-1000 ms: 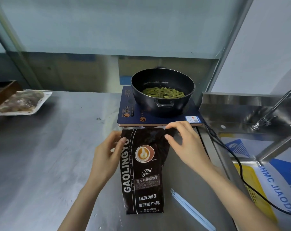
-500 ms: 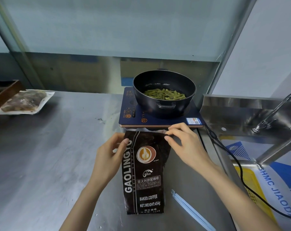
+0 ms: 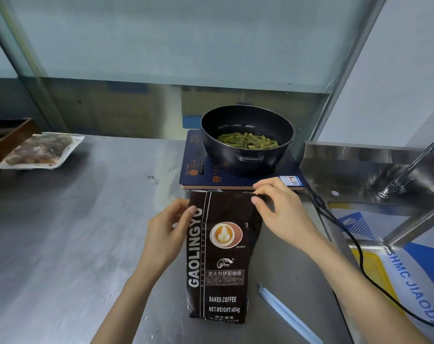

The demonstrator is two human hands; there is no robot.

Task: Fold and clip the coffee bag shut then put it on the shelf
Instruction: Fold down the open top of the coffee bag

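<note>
A dark brown coffee bag with white lettering lies flat on the steel counter, its top toward the stove. My left hand rests on the bag's upper left edge, thumb on its face. My right hand pinches the bag's top right corner between thumb and fingers. A long pale blue bag clip lies on the counter just right of the bag's bottom. No shelf is in view.
Directly behind the bag stands a blue induction cooker carrying a black pot of green beans. A black power cord runs down the right. The sink and faucet are right; a sealed food packet lies far left.
My right hand's thumb and fingers have closed on the bag's top right corner. The bag's top edge now lies flatter. My left hand stayed on the left edge.
</note>
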